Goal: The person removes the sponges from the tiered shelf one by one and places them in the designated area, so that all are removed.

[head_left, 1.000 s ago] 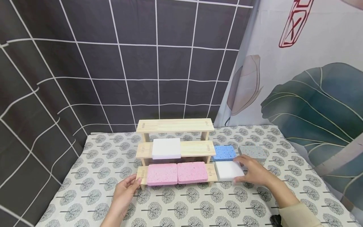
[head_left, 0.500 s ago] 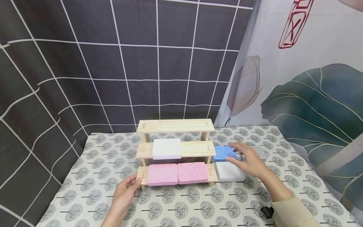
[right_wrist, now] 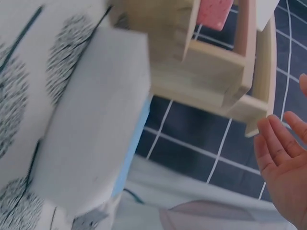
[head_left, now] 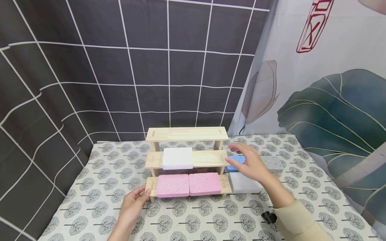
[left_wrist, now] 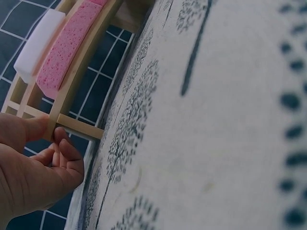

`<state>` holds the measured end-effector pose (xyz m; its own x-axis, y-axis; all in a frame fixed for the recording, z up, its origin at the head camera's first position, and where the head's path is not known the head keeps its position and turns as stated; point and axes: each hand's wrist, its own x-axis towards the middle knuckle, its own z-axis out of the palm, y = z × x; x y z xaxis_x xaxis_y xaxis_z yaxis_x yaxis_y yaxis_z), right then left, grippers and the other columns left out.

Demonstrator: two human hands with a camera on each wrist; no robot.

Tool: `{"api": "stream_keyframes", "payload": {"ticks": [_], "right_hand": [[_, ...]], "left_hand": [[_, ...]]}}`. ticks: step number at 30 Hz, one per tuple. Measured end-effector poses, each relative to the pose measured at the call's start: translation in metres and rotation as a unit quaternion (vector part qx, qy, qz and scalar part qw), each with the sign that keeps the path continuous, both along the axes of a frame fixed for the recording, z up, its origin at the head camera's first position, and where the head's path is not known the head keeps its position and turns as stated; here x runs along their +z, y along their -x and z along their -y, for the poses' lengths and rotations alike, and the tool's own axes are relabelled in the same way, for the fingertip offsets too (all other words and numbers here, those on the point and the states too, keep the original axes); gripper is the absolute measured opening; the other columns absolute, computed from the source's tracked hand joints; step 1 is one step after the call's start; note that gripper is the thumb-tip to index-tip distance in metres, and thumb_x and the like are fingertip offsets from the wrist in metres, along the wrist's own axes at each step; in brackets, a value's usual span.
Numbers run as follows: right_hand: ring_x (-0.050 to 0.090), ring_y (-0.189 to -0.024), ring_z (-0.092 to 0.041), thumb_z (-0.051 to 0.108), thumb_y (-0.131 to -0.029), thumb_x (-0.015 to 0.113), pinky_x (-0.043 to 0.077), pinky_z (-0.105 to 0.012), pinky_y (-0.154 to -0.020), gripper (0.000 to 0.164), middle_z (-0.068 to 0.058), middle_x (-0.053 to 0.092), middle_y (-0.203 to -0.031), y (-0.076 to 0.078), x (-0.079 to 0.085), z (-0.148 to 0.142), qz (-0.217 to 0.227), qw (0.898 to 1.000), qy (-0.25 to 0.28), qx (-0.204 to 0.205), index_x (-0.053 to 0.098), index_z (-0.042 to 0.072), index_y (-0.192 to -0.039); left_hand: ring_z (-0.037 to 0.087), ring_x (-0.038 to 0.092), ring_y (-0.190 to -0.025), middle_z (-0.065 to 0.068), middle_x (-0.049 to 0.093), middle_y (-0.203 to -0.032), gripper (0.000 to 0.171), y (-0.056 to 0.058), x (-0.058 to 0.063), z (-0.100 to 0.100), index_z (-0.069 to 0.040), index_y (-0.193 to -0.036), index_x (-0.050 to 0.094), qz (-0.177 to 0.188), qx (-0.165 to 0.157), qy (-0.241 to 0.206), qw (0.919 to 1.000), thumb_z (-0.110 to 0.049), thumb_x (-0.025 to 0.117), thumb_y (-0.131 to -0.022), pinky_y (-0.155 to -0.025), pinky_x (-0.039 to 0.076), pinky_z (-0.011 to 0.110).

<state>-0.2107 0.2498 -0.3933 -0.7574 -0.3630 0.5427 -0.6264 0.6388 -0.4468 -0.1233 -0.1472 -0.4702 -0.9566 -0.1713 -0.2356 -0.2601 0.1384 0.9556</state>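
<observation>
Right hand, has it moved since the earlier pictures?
Yes, the right hand has moved left and up in the head view, closer to the wooden shelf.

Blocks (head_left: 173, 185) on rack (head_left: 187, 134), more blocks (head_left: 245, 184) at right

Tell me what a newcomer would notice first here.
Probably the two pink sponges, side by side on the lowest tier of the wooden rack. A white block sits on the middle tier. The left hand grips the rack's lower left end; the right hand hovers near the blue sponge.
</observation>
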Motion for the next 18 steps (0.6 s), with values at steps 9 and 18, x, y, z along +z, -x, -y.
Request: {"api": "stream_keyframes", "payload": {"ticks": [9,18], "right_hand": [[0.063,-0.113,-0.034,0.026,-0.089,0.078,0.053,-0.055,-0.094,0.052,-0.014,0.065,-0.130,0.003,0.009,0.029,0.039,0.999,-0.020,0.019,0.062,0.003,-0.133],[0.050,-0.132,-0.040,0.035,-0.090,0.076,0.034,-0.067,-0.110,0.059,-0.015,0.058,-0.141,0.006,0.012,0.051,0.089,0.994,-0.052,0.025,0.059,0.007,-0.139]], "left_hand": [[0.018,0.060,-0.095,0.016,0.062,-0.115,0.048,0.000,0.000,0.000,0.014,-0.139,0.048,0.000,0.004,0.001,1.0000,-0.017,0.059,-0.103,-0.076,0.055,0.020],[0.017,0.060,-0.093,0.013,0.063,-0.112,0.048,0.000,-0.001,0.000,0.012,-0.138,0.050,0.003,0.010,-0.002,0.9999,-0.017,0.061,-0.102,-0.075,0.055,0.021]]}}
